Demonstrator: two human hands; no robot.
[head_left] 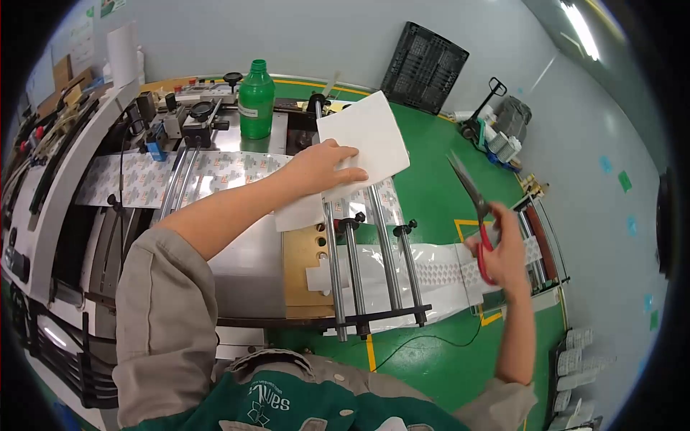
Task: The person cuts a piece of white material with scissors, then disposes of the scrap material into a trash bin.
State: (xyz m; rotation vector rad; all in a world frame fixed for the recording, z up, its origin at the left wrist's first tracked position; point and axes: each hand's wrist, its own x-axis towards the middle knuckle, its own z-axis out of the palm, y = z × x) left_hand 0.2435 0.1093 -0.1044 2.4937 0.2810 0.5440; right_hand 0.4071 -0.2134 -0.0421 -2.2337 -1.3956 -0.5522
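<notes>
My left hand (325,167) grips a white sheet (370,136) that looks like folded paper or cloth, above the steel rollers (388,251). Part of the sheet hangs below the wrist. My right hand (505,253), out to the right, is closed around scissors (471,188) with red handles. The blades point up and away, slightly blurred. Beneath my left arm a printed web (230,169) with a repeating pattern runs across the machine. Clear printed film (438,274) passes under the rollers toward the right.
A green bottle (256,104) stands on the machine behind my left arm. A black pallet (424,68) leans on the far wall, with a pallet truck (476,122) to its right. The roller frame's bar (388,314) juts out near my body. Bundled rolls (575,359) lie at the lower right.
</notes>
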